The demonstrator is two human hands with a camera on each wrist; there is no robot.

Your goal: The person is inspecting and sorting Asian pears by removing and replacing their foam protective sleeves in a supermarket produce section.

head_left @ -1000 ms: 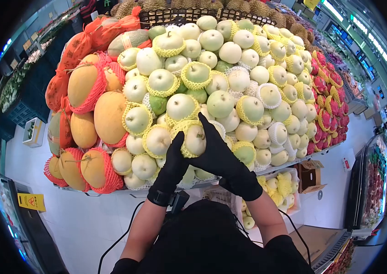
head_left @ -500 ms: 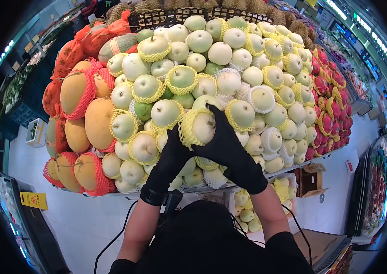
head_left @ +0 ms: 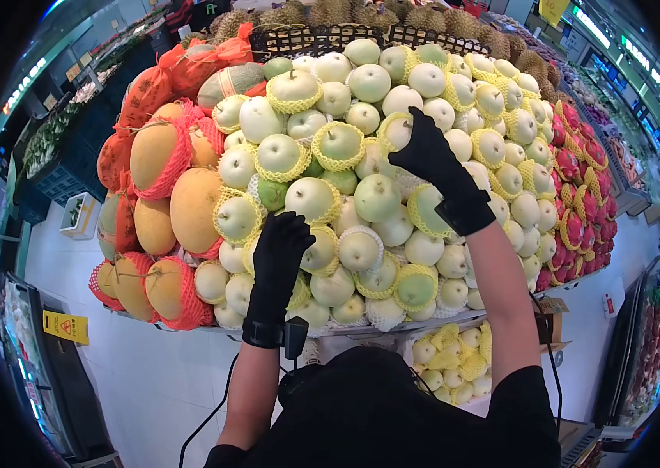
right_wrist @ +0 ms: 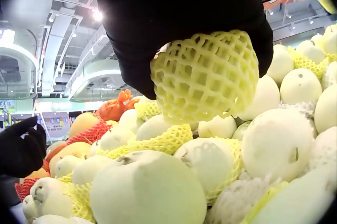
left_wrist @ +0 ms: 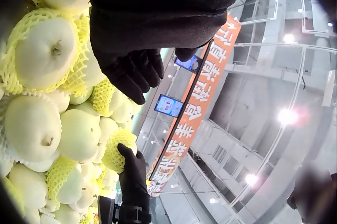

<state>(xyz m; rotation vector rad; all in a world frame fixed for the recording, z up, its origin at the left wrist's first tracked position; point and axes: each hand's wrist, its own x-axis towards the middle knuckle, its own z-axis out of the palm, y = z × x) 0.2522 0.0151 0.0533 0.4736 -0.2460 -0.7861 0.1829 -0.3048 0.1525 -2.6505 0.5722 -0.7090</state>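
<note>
My right hand (head_left: 437,160), in a black glove, grips a pale melon (head_left: 397,132) in a yellow foam net, over the right-centre of the heap. In the right wrist view the foam net (right_wrist: 205,79) fills the space under the palm, the thumb and fingers on its two sides. My left hand (head_left: 281,248), also black-gloved, holds nothing; its fingers hang loosely curled over the front left of the pale melons. A netted melon (head_left: 318,251) lies just right of it. In the left wrist view the left fingers (left_wrist: 134,74) curl beside the heap.
Large orange-yellow melons (head_left: 199,209) in red nets lie at the left, dragon fruit (head_left: 571,207) at the right. Behind the heap stand black crates (head_left: 318,39) and durians (head_left: 423,22). Below the stand's front edge is a box of netted melons (head_left: 454,363).
Both hands held the netted melon together at the front; now the right hand alone has carried it back and to the right. The left hand has let go and drawn apart.
</note>
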